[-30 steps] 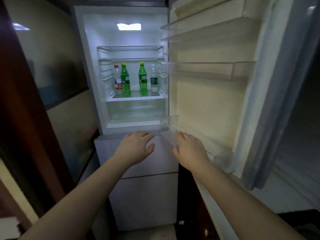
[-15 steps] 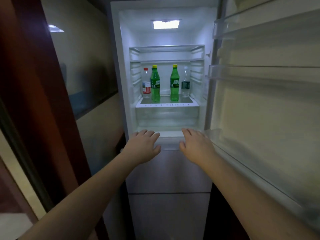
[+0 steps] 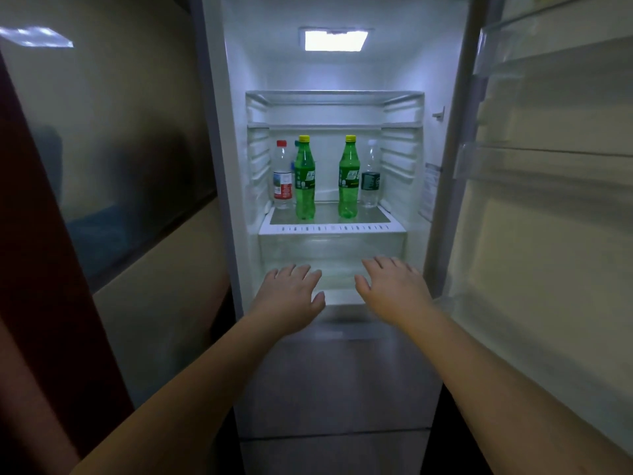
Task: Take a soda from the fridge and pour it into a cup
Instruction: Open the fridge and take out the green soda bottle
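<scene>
The fridge (image 3: 236, 166) stands open and lit. On its glass shelf (image 3: 329, 228) stand two green soda bottles with yellow caps, the left soda bottle (image 3: 304, 180) and the right soda bottle (image 3: 348, 178). A clear red-capped water bottle (image 3: 282, 176) stands left of them, and a clear water bottle with a dark label (image 3: 370, 176) stands right of them. My left hand (image 3: 289, 296) and my right hand (image 3: 394, 289) reach forward, palms down, fingers straight, in front of the clear drawer below the shelf. Both hold nothing. No cup is in view.
The open fridge door (image 3: 548, 200) fills the right side, its clear door bins holding nothing. A clear drawer (image 3: 330, 252) sits under the shelf. Closed lower fridge drawers (image 3: 335, 382) lie below my hands. A wall with a dark panel (image 3: 113, 149) and a red-brown post (image 3: 30, 269) are at left.
The view has moved closer and more squarely in front of the fridge interior. Both hands have advanced from the lower compartment's edge toward the open cavity, still holding nothing.
</scene>
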